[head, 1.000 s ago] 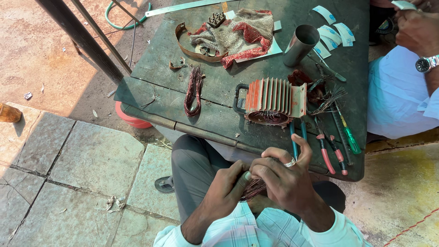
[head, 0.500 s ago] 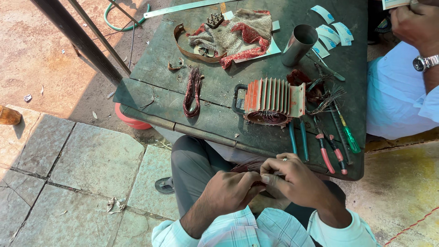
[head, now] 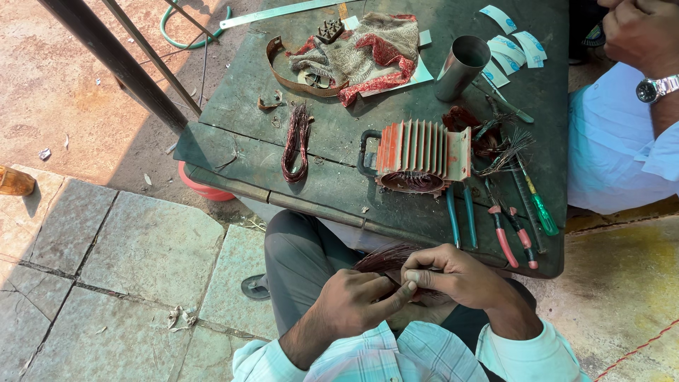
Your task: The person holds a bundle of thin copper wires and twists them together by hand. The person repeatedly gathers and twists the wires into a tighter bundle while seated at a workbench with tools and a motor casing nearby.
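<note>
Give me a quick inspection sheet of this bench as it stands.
Surface: dark green table, worn, dusty.
Job's things: reddish wire bundle over the lap, held by both hands.
Clutter: finned motor housing, wire coil, metal cup, cloth, pliers, green screwdriver, paper slips.
Hands: left hand and right hand both pinch the bundle.
Cables: green hose on the ground.
Surroundings: stone paving; another person's hand with a wristwatch at the table's far right.
</note>
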